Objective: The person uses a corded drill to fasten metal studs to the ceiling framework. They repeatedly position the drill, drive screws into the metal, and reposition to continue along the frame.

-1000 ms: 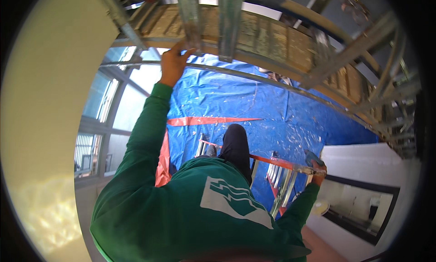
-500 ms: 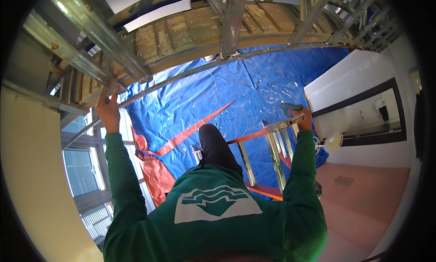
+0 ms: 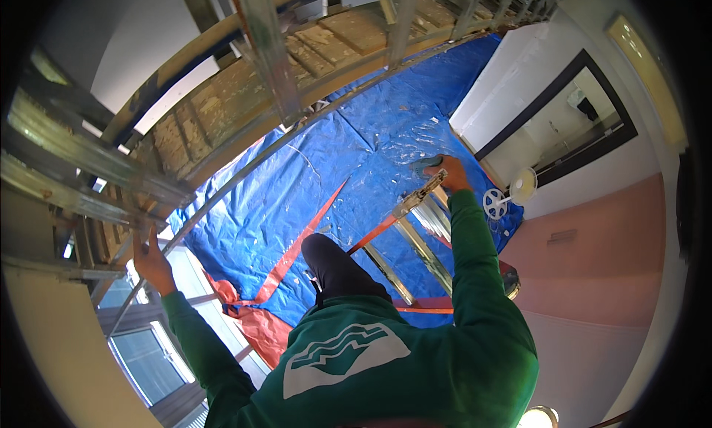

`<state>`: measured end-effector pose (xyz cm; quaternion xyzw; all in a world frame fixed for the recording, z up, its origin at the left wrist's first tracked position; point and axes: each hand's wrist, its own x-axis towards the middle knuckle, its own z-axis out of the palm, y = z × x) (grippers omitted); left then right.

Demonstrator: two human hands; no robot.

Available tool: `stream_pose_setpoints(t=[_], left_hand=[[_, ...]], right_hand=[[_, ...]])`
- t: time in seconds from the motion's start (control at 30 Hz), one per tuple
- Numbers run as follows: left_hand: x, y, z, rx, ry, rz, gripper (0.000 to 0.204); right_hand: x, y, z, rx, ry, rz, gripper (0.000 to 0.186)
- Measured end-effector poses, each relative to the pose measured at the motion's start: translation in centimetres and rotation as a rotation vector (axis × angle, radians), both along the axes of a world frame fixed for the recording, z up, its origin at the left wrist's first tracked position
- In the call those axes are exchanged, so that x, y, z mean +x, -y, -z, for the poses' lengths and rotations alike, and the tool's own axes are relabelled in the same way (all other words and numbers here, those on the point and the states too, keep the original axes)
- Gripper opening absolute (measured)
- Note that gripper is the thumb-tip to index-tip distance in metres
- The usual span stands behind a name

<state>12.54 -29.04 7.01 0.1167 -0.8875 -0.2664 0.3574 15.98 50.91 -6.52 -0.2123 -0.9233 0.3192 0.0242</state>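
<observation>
The ladder (image 3: 415, 235) was found standing on the blue tarp (image 3: 356, 168), its top cap near the middle right of the view, metal rails running down toward the body. The top of it was gripped by the right hand (image 3: 449, 172), fingers closed round the cap; a small grey-green item seemed pinned under the palm, but its kind could not be told. The left hand (image 3: 152, 261) was seen raised at the left edge, curled onto a metal framing stud (image 3: 96, 179) of the bare wall frame, the hold being firm so far as could be judged.

Against the views half a second and a second before, both grips were unchanged: left on the framing, right on the ladder top. What had shifted was the view itself, swung round so that the framing passed to the upper left and the ladder to the right. It was judged a turn of head and trunk, not a change of hold; the stance was read as braced at two points.

Further out: an orange strip (image 3: 304, 242) across the tarp, a window (image 3: 148, 354) lower left, a white fan (image 3: 508, 194) by a dark-framed doorway (image 3: 564, 124), pink floor (image 3: 601, 265) to the right.
</observation>
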Motion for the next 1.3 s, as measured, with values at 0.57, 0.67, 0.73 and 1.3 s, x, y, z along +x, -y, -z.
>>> stream_pose_setpoints(t=[0.57, 0.67, 0.73, 1.3], left_hand=[[0.0, -0.9, -1.4, 0.073, 0.044, -0.028, 0.056], [0.2, -1.1, -1.8, 0.03, 0.084, -0.037, 0.053], [0.2, -1.3, -2.0, 0.014, 0.061, -0.026, 0.053], [0.2, -0.5, -1.3, -0.044, 0.045, 0.0, 0.06]], right_hand=[[-0.4, 0.8, -1.3, 0.137, 0.113, 0.046, 0.05], [-0.5, 0.7, -1.5, 0.125, 0.143, 0.035, 0.05], [-0.5, 0.7, -1.6, 0.102, 0.149, 0.021, 0.05], [-0.5, 0.4, -0.2, 0.13, 0.077, 0.017, 0.05]])
